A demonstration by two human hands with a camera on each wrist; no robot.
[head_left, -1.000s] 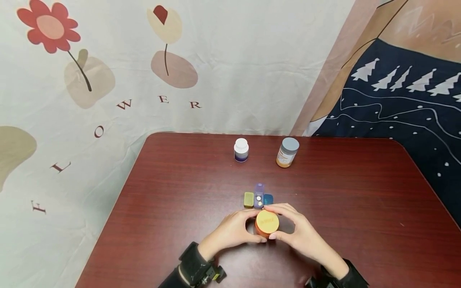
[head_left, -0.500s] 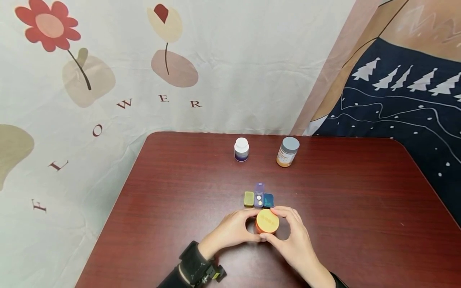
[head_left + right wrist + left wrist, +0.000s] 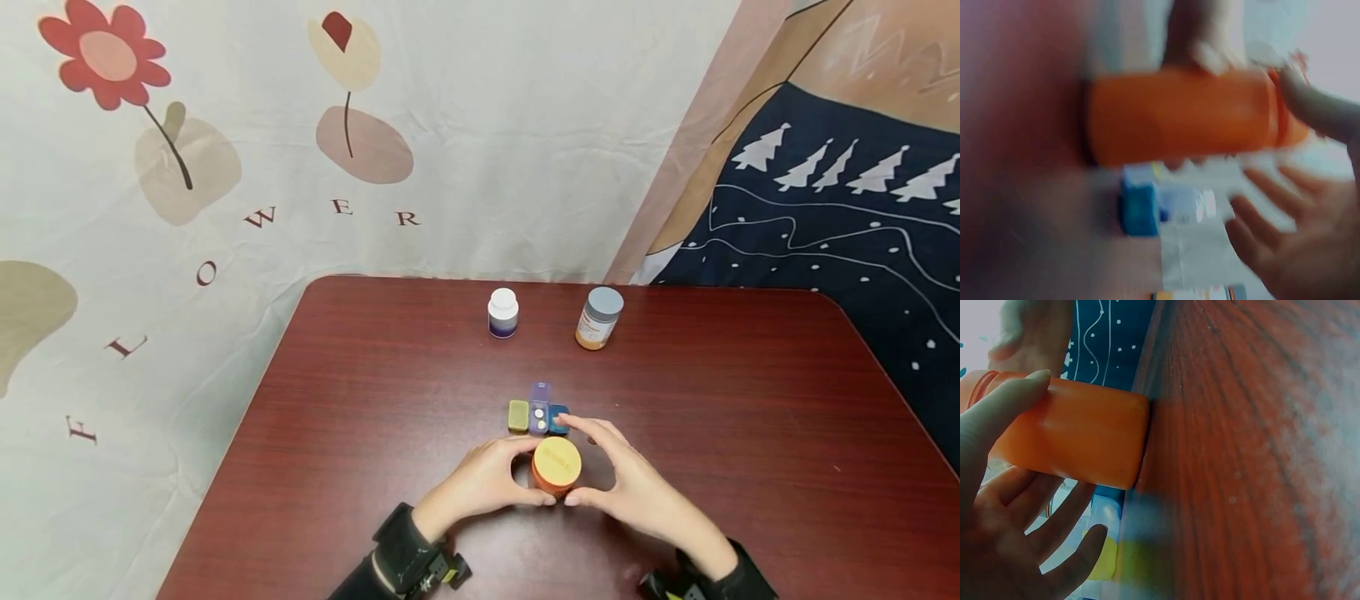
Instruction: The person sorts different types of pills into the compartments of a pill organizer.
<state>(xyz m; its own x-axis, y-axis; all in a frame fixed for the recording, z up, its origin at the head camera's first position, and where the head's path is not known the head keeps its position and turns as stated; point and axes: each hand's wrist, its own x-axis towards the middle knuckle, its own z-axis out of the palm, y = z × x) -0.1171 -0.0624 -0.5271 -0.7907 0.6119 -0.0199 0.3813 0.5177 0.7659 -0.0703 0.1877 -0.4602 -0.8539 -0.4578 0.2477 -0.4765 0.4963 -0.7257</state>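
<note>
An orange pill bottle [image 3: 1079, 431] stands upright on the table, topped by a yellow-orange cap [image 3: 557, 461]. Thumb and fingers of my left hand [image 3: 487, 477] grip its body from the left. My right hand [image 3: 641, 492] is spread around the cap's right side, thumb near the front, fingers held away from it; in the right wrist view the hand [image 3: 1310, 231] is blurred. Just beyond the bottle lies a small pill organizer [image 3: 518, 416] with green, purple and blue boxes. The purple box [image 3: 539, 418] has its lid up and white tablets inside.
Farther back stand a white bottle [image 3: 502, 313] with a dark blue lower part and a grey-lidded jar [image 3: 599, 318] with an amber base. The reddish-brown table [image 3: 750, 417] meets a printed cloth [image 3: 465, 125] at its back edge.
My right hand turns at the cap, then its fingers spread away from it to the right. The left hand and the bottle stay in place.
</note>
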